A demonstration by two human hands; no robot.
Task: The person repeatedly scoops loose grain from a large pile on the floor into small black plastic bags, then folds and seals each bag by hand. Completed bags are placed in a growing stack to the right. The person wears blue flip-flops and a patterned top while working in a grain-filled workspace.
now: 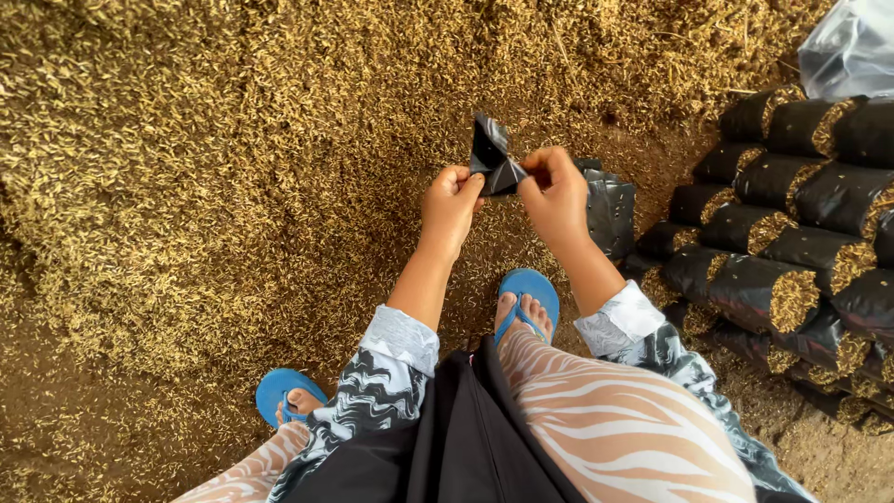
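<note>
a wide heap of golden-brown rice husks (233, 140) covers the ground. to its right lies a stack of black plastic bags packed with husk (792, 233); above that stack, a crumpled clear plastic sheet (852, 47). blue rubber sandals (531, 293) stand at the heap's lower edge.

Long sleeves (396, 373) in a swirled black, grey and white marble print are worn, turned back at the cuffs to a pale grey lining. Leggings (615, 419) with a peach and white zebra-like stripe are seen at 5 o'clock. A black garment (466, 438) is draped at 6 o'clock. Bright blue flip-flops (531, 289) are worn on bare feet.
</note>
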